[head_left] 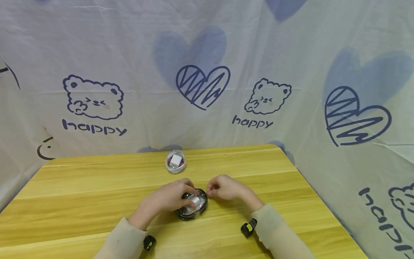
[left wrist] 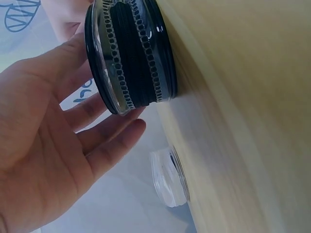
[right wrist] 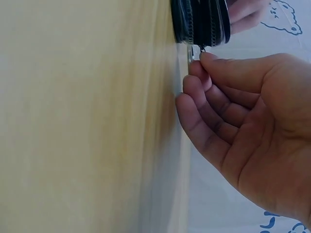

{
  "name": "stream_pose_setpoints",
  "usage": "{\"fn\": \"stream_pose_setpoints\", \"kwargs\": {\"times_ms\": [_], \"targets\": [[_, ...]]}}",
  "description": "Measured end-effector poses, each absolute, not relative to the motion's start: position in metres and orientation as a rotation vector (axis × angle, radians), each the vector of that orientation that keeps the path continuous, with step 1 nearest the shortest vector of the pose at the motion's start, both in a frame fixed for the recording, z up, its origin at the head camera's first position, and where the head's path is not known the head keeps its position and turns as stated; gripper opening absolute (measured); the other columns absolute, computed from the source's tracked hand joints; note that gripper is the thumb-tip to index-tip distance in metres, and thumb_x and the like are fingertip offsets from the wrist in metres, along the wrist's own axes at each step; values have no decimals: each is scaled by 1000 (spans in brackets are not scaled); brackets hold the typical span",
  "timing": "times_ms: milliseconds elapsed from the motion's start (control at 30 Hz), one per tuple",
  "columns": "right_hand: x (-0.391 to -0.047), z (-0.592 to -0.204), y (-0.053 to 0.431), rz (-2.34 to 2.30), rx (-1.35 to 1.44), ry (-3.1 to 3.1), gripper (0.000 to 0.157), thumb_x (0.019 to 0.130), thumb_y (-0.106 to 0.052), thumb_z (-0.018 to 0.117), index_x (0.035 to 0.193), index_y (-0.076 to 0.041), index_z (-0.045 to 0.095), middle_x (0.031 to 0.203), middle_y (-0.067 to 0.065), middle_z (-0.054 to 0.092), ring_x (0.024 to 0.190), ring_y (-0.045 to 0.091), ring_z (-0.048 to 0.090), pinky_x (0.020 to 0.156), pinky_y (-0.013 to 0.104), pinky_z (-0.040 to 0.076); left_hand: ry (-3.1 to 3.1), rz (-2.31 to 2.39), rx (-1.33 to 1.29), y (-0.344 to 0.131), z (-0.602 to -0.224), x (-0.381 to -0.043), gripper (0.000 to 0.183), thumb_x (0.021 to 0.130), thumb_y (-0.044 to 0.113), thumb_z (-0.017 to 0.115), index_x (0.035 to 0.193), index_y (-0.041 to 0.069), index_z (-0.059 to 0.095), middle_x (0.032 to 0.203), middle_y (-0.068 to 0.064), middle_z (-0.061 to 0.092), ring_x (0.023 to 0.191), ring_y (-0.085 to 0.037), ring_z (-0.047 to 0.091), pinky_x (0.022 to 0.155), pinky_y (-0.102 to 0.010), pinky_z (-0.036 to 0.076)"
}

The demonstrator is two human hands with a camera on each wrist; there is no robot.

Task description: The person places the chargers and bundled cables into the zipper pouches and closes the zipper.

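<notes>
A small round clear case (head_left: 202,208) with a black zippered edge sits on the table in front of me, a whitish item showing through its lid. My left hand (head_left: 174,196) holds this case from the left, thumb and fingers spread over its top and side. The black zipper (left wrist: 130,58) runs round the side in the left wrist view. At the case's right side, my right hand (head_left: 226,187) pinches the small zipper pull (right wrist: 202,49) between thumb and index finger. Its other fingers are curled beneath.
Farther back on the wood-grain table (head_left: 97,194) lies a second round case (head_left: 174,171), pale-edged, with a white charger plug (head_left: 175,160) and something red inside. A white cloth (head_left: 145,122) printed with hearts and bears hangs behind the table and along its right side.
</notes>
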State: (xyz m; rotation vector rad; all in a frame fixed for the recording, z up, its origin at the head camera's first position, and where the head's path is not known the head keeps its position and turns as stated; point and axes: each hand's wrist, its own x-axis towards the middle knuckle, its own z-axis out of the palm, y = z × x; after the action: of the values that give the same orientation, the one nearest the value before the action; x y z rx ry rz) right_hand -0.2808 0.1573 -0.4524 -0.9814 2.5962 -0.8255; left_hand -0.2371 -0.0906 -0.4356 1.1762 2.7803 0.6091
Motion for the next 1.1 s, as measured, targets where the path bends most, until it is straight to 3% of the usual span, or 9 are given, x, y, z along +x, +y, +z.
{"fn": "stream_pose_setpoints", "kwargs": {"times_ms": [167,300,600,767,1100], "targets": [[-281,-453,154,-844,-977,2606,9,98,-8,70,91,-10,74,83,-7,68,75,7,56,69,25,48,2737,584,1155,-90,-434,-237,43,91,24,82,131,10,73,144,-13,60,126,-32,61,103,-48,53],[-281,-453,154,-855,-976,2603,9,98,-9,70,91,-10,74,82,-8,68,74,6,55,68,24,47,2711,564,1166,-89,-433,-236,43,93,23,80,133,10,72,146,-13,58,131,-33,58,107,-49,51],[-281,-452,158,-848,-983,2573,7,97,-5,72,91,-7,75,85,-4,71,80,7,59,77,26,52,2729,564,1179,-88,-432,-233,39,93,22,80,128,9,75,141,-12,60,122,-31,64,100,-46,55],[-281,-448,162,-838,-1013,2509,5,96,-5,72,91,-5,74,85,-4,70,78,6,60,76,25,53,2758,559,1176,-86,-431,-232,36,91,21,81,125,8,76,139,-12,62,118,-30,65,99,-44,56],[-280,-448,164,-817,-988,2460,8,97,-8,73,91,-13,74,82,-9,68,74,5,59,69,23,51,2772,540,1201,-87,-434,-232,36,90,22,83,123,10,78,137,-11,63,117,-30,66,98,-44,57]]}}
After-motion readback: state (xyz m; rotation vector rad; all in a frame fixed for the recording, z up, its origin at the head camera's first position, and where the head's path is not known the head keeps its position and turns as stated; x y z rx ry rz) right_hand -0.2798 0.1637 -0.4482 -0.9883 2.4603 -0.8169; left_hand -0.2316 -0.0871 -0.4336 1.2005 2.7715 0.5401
